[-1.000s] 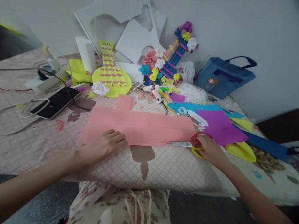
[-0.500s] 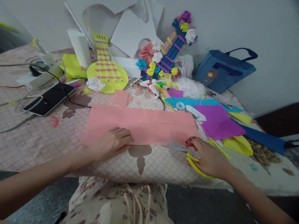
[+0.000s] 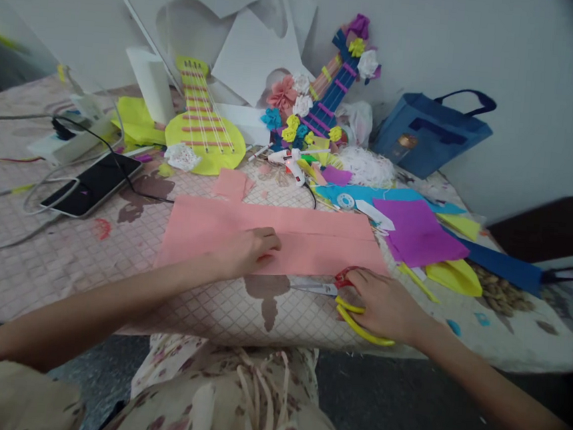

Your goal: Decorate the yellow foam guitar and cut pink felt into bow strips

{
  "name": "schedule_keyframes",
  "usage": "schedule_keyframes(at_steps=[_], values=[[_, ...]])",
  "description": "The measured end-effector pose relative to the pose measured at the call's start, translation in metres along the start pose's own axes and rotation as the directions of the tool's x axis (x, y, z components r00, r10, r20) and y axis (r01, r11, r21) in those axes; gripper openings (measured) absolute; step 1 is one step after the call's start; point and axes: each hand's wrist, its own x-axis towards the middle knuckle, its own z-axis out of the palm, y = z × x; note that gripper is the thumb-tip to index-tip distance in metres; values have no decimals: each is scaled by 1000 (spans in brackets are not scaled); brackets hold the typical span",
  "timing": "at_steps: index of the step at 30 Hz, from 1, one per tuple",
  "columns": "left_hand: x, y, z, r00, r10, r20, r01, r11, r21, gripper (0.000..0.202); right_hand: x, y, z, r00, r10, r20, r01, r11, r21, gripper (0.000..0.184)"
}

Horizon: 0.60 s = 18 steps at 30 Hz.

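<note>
A long sheet of pink paper (image 3: 323, 253) lies on the table in front of me, with a crease or edge line running along its right half. Over the sheet's middle is my left hand (image 3: 250, 251), its fingers bent together; what lies beneath the fingertips is hidden. My right hand (image 3: 384, 304) grips a pair of scissors (image 3: 317, 287) with a red and a yellow handle loop. The blades point left, just below the paper's near edge and seemingly together. A smaller pink piece (image 3: 231, 184) rests at the sheet's far edge.
Behind stand a yellow paper guitar (image 3: 205, 144), a blue flower-covered one (image 3: 332, 92) and a glue gun (image 3: 289, 165). At left are a phone (image 3: 93, 185) and cables. Purple paper (image 3: 418, 233), yellow scraps and a blue bag (image 3: 429, 134) are at right.
My left hand has moved right and farther onto the pink paper, its fingers now more bent. My right hand has shifted slightly left with the scissors.
</note>
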Motion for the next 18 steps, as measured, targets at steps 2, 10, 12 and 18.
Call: schedule_keyframes(at_steps=[2, 10, 12, 18], values=[[2, 3, 2, 1000, -7, 24, 8, 999, -31, 13, -1, -2, -1, 1000, -9, 4, 9, 1000, 7, 40], [12, 11, 19, 995, 3, 95, 6, 995, -96, 10, 0, -6, -4, 1000, 9, 28, -8, 1000, -23, 31], [14, 13, 22, 995, 6, 95, 1, 997, -75, 11, 0, -6, -4, 999, 5, 39, -4, 1000, -23, 31], [16, 16, 23, 992, -27, 119, 32, 999, -40, 17, -2, -5, -5, 999, -9, 41, 10, 1000, -24, 31]])
